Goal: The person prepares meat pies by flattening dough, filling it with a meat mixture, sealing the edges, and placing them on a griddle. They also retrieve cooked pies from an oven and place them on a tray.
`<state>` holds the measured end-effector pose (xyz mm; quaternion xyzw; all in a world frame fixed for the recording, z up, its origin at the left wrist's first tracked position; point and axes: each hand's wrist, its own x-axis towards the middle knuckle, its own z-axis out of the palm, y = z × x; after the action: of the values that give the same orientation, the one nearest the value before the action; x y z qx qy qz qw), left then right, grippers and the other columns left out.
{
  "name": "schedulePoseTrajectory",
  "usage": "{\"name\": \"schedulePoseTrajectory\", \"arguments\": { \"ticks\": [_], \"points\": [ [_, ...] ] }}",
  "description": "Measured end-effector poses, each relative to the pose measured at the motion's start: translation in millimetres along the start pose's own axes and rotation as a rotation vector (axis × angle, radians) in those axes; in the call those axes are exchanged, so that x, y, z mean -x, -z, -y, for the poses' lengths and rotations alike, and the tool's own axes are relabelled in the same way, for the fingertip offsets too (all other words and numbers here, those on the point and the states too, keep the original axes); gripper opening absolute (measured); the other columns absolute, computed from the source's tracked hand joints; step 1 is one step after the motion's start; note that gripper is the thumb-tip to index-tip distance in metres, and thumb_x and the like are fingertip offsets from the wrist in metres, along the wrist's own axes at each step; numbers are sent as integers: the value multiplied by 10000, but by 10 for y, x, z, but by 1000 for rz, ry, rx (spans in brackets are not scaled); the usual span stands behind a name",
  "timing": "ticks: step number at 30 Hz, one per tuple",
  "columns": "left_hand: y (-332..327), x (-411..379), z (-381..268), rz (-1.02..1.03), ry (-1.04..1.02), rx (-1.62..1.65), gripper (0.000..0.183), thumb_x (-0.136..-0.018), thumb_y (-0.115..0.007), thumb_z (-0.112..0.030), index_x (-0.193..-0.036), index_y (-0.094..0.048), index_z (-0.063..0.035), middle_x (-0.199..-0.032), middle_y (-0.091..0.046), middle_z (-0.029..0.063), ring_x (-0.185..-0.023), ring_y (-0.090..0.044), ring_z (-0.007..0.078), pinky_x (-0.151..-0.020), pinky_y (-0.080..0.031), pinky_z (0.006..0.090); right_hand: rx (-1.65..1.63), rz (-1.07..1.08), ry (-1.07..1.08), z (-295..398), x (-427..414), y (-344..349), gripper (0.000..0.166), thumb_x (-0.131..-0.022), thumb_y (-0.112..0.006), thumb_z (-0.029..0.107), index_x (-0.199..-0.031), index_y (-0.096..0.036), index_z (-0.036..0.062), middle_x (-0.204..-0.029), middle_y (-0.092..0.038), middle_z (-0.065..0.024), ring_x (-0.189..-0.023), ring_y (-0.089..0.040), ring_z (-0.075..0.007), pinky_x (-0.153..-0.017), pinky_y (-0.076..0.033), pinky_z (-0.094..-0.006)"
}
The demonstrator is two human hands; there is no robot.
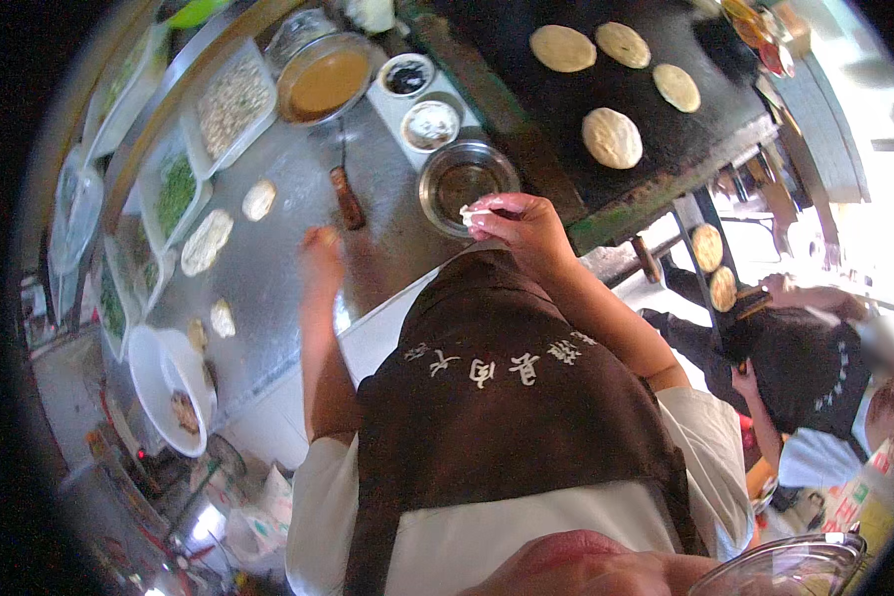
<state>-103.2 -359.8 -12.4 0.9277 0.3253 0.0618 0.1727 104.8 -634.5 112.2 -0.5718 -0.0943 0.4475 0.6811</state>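
Observation:
My right hand [518, 220] pinches a small white piece [477, 215], possibly dough, at the near rim of a round metal bowl [436, 160]. Blurred by motion, my left hand [322, 249] is over the metal worktop [283, 201]; its fingers look curled, but whether they hold anything is unclear. A tool with a brown wooden handle [347, 197] lies between the hands, beyond them. To the left lie a long flattened dough piece [207, 242], a rounder one [258, 200] and a small lump [223, 319].
Several flatbreads, one at the near side [612, 138], sit on a dark griddle [536, 89]. Tubs of chopped greens [175, 195], a pan of brown liquid [324, 82] and a white bowl [165, 387] line the worktop. At right, a co-worker [804, 365] holds a rack with two browned breads [707, 248].

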Motion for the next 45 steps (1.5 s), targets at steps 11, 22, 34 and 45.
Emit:
{"name": "schedulePoseTrajectory", "arguments": {
  "ticks": [11, 22, 34, 45],
  "points": [
    [405, -264, -2553, 116, -443, 923, 170, -841, -636, -92, -977, -627, 10, -908, -649, 123, -826, -632, 207, -728, -487, 289, 230, -196, 214, 103, 39, 437, 176, -790, -674, 4, -962, -642, -22, -851, -665, -63, -742, -613, -113, -681, -503, -234],
    [-60, -335, -3050, 497, -194, 1251, 127, -872, -608, -108, -843, -641, 11, -735, -636, 59, -685, -608, 118, -625, -484, 259, 257, -424, 311, 82, 211, 821, 114, -833, -624, 87, -864, -669, -13, -720, -674, -71, -640, -624, -107, -589, -509, -257],
    [-347, -540, -3366, 141, -564, 900, 87, -850, -616, -70, -874, -644, 10, -786, -644, 84, -718, -623, 151, -639, -494, 272, 452, -477, 377, 95, 195, 1226, 121, -868, -576, 66, -911, -640, -28, -778, -663, -71, -704, -622, -111, -627, -515, -252],
    [-740, -1153, -3815, 184, -360, 761, 128, -797, -672, -130, -868, -641, -28, -766, -671, 136, -679, -667, 251, -630, -507, 333, 855, -800, 343, 301, -515, 1783, 182, -803, -673, 173, -907, -686, 24, -769, -678, -110, -631, -632, -146, -572, -479, -274]
  ]
}}
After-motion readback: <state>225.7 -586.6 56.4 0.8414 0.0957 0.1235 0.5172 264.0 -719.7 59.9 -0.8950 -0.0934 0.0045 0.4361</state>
